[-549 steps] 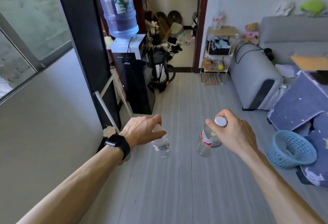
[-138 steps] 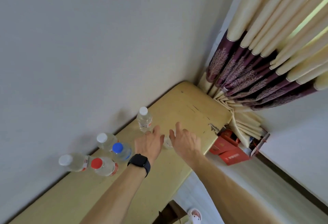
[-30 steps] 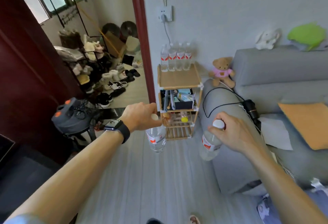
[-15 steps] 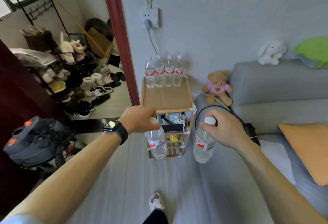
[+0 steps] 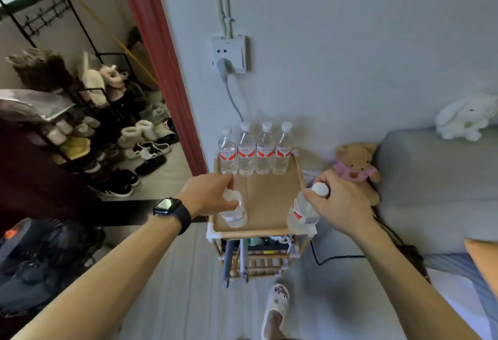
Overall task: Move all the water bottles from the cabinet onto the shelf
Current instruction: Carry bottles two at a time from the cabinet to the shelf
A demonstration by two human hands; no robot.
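My left hand (image 5: 208,193) grips a clear water bottle (image 5: 235,213) by its white-capped neck, hanging over the front left of the wooden shelf top (image 5: 265,205). My right hand (image 5: 341,206) holds a second bottle (image 5: 300,214) with a red label by its neck, just past the shelf's front right corner. Several white-capped bottles (image 5: 255,152) with red labels stand in a row along the back of the shelf, against the wall.
A grey sofa (image 5: 431,191) with a teddy bear (image 5: 355,168) stands right of the shelf, with a black cable (image 5: 336,257) beside it. A doorway with a red frame (image 5: 161,64) and a shoe rack (image 5: 89,129) lies left. My slippered foot (image 5: 275,310) is on the floor below.
I have stepped closer to the shelf. Both bottles have moved forward, and the left one now hangs over the shelf top.
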